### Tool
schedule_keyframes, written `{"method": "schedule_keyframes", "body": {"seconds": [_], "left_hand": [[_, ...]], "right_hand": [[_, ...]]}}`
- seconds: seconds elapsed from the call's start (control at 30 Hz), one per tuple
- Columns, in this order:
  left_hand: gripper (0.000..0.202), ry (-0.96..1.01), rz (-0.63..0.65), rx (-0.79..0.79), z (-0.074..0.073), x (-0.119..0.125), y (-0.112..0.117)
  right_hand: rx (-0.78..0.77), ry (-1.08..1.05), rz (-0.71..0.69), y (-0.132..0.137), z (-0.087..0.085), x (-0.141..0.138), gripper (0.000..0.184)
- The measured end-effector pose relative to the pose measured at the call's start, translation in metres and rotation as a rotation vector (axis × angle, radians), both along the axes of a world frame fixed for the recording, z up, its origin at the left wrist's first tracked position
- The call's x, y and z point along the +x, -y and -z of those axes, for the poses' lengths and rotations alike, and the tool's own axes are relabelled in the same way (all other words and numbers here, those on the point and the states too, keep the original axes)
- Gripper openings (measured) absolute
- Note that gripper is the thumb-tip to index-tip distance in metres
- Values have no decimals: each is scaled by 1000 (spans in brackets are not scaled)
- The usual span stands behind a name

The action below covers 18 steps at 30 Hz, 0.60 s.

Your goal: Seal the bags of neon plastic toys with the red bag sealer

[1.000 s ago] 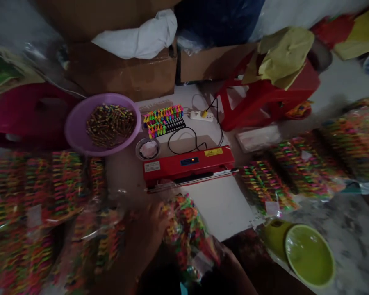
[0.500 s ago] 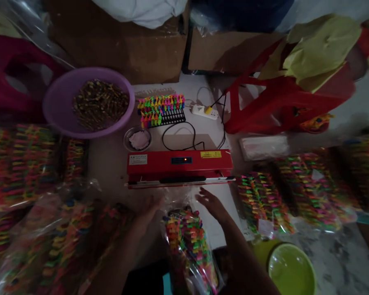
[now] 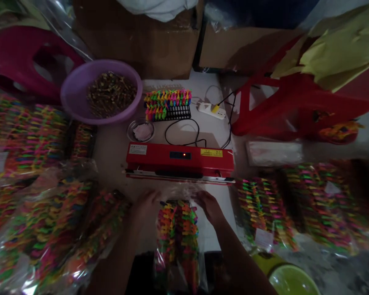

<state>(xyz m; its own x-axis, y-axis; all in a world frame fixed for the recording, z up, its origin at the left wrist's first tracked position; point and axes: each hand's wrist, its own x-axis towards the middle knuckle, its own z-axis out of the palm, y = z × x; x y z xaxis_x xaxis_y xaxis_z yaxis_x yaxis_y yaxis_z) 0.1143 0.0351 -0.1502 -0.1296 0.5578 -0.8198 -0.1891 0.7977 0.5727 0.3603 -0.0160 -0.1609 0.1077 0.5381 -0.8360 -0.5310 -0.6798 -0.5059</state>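
A clear plastic bag (image 3: 177, 237) stuffed with bright multicoloured small pieces lies in front of me, its open top toward a red heat sealer (image 3: 180, 160). My left hand (image 3: 145, 206) grips the bag's top left corner. My right hand (image 3: 209, 206) grips the top right corner, fingers curled on the plastic. The bag's mouth sits just short of the sealer's jaw.
Filled bags of coloured pieces lie at left (image 3: 33, 192) and right (image 3: 264, 209). A purple basin (image 3: 76, 88) of dark pieces, a small dish (image 3: 141, 131), a black rack of coloured pieces (image 3: 168, 104), a power strip (image 3: 211, 110), a red stool (image 3: 292, 106), cardboard boxes (image 3: 147, 41) and a green bowl (image 3: 292, 282) surround the sealer.
The bag went from lifted at my lap to lying flat before the sealer. Both hands, spread open half a second ago, now close on its top corners. The camera tilted down.
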Motion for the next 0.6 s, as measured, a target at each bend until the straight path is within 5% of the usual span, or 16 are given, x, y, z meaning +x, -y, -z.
{"method": "schedule_keyframes", "body": {"seconds": [0.17,0.27,0.37,0.53,0.6], "left_hand": [[22,44,-264,52,1,6,5],[28,217,-218,-3,6,3,5],[20,193,-171,-71,14,-1,5],[14,114,-381,-48,13,-6,-5],[18,178,-229,-83,9,-6,-8]], "right_hand": [[20,-68,13,-4,-3,1,31],[13,-98,-8,-11,-3,-3,36],[-11,-42,21,-17,2,-8,35],[-14,27,249,-19,8,-4,26],[-11,16,202,-19,6,0,26]]}}
